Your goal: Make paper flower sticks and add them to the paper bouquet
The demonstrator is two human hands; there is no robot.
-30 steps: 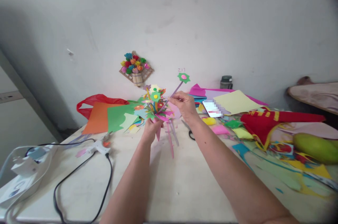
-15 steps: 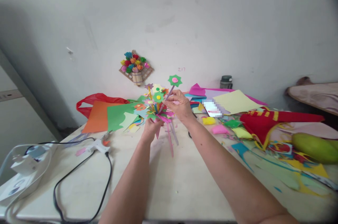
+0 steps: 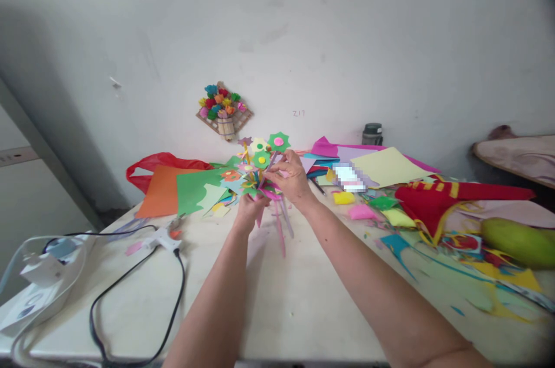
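A bunch of paper flowers (image 3: 261, 160) stands above the middle of the table, its blooms orange, cream, purple and green. My left hand (image 3: 250, 212) is closed around the base of the bunch, near a magenta paper piece (image 3: 272, 193). Pinched in my right hand (image 3: 291, 180) is the purple stem of a green paper flower (image 3: 278, 141) with a pink centre. This flower tilts to the right, with its stem's lower end in among the others. Pink and purple strips (image 3: 280, 229) hang below the bunch. My fingers hide part of the stems.
Green (image 3: 191, 194) and orange paper sheets (image 3: 158, 189) lie left, by a red plastic bag (image 3: 169, 160). A white power adapter (image 3: 162, 239) with black cables is nearer. To the right are a phone (image 3: 349, 177), clay packets (image 3: 362, 212), paper scraps, a red felt piece (image 3: 429, 206) and a green fruit (image 3: 515, 242).
My right hand has lowered the green flower with the pink centre, so its head now sits closer to the other blooms. My left hand has stayed in place.
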